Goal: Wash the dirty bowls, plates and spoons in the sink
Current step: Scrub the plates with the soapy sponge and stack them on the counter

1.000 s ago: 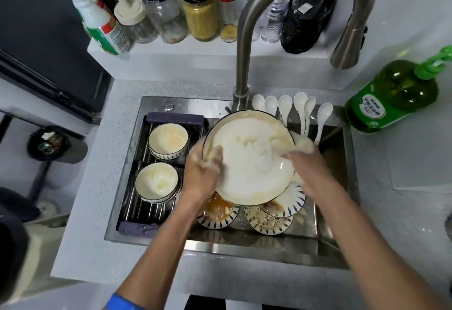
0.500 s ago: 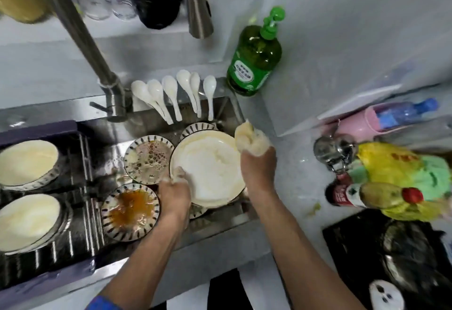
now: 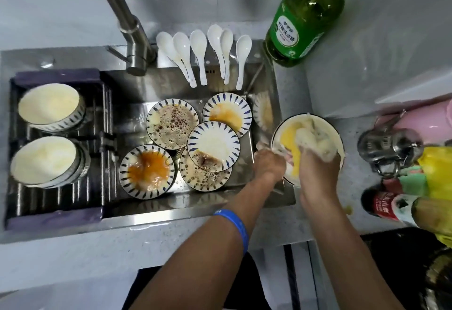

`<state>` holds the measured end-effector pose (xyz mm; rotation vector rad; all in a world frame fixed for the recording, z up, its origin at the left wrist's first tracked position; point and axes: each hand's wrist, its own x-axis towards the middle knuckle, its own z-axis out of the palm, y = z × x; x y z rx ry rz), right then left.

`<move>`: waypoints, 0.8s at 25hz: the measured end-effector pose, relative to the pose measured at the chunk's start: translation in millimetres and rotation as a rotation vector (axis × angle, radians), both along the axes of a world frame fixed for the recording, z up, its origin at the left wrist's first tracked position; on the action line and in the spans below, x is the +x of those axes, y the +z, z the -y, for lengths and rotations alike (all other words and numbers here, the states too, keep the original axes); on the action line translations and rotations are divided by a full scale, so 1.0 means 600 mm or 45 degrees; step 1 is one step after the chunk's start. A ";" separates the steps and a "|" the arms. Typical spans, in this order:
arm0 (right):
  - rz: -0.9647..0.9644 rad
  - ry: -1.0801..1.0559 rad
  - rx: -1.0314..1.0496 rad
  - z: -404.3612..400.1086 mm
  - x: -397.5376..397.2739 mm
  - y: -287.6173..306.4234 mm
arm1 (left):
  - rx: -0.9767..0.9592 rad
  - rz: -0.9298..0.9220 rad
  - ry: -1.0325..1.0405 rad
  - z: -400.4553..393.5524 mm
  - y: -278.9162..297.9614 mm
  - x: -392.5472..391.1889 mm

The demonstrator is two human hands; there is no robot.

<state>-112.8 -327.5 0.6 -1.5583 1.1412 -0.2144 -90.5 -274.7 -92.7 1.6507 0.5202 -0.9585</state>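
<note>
The soapy plate (image 3: 288,136) has come out of the sink (image 3: 171,209) since a second ago and now sits over the worktop (image 3: 288,226) at the basin's right edge, so scrubbing continues; the left hand (image 3: 269,164) grips its rim, fingers curled; the right hand (image 3: 318,170) clutches a foamy sponge (image 3: 310,138) pressed onto it; farther off, five dirty plates (image 3: 171,124) and six spoons (image 3: 203,53) wait.

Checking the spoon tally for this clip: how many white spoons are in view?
6. All lie side by side on the back rim of the sink, right of the tap: spoons at and. More may be hidden under the plates.
</note>
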 end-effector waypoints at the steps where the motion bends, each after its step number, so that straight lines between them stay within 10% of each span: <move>1: 0.000 0.014 0.010 -0.011 0.005 0.000 | -0.077 -0.079 -0.052 -0.020 0.006 0.003; 4: -0.080 0.152 0.091 -0.039 0.010 -0.043 | -0.216 -0.170 0.064 -0.123 -0.016 0.010; 7: -0.232 0.239 0.234 -0.076 0.005 -0.127 | 0.376 -0.029 0.287 -0.250 -0.130 0.041; 11: -0.353 0.258 0.229 -0.106 -0.031 -0.213 | 0.475 0.080 -0.043 -0.287 -0.239 0.104; 20: -0.341 0.077 0.379 -0.100 -0.017 -0.171 | 0.415 0.301 -0.574 -0.306 -0.073 0.143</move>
